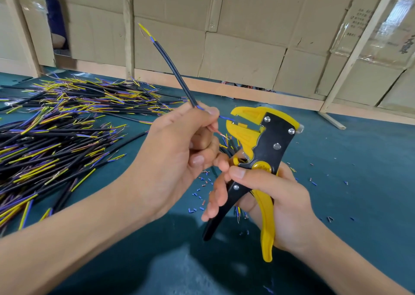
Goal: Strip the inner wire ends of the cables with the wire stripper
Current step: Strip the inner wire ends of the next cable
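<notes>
Stripper handles sit loosely in the right hand; left hand pinches the cable, whose blue wire should seat fully inside the stripper's mouth before squeezing.

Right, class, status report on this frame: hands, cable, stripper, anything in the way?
Left hand pinches black cable. Right hand grips wire stripper. Blue wire sits in the jaws. Nothing obstructing.

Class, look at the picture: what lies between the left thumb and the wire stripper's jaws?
In the head view, a short blue inner wire spans from left hand to wire stripper.
</notes>
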Demonstrator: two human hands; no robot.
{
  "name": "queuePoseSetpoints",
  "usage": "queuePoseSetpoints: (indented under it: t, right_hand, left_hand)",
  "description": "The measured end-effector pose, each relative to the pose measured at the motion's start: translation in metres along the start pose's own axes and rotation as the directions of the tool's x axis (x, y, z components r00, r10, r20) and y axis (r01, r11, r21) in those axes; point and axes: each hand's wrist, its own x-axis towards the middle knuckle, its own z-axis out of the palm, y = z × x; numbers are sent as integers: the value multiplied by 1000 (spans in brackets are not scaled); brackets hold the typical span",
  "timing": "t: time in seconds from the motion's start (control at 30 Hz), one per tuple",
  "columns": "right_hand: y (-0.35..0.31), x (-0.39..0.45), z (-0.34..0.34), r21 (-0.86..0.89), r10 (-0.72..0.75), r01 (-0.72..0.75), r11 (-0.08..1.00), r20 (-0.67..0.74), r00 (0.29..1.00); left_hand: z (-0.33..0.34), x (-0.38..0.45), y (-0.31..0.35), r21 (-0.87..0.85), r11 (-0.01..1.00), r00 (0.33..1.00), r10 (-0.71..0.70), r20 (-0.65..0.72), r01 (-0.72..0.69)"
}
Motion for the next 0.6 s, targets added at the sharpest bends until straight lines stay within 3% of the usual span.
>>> queuePoseSetpoints:
  t: [0.3,0.6]
  right_hand:
    - [-3,-1,0,-58,-28,26,998,-34,999]
    - [-8,-1,6,-15,42,-42,999,-16,999]
  left_hand:
    - [4,-2,1,19,1000,1000,-5,-5,6]
    - [4,-2,0,-6,1000,1000,-23,5,23]
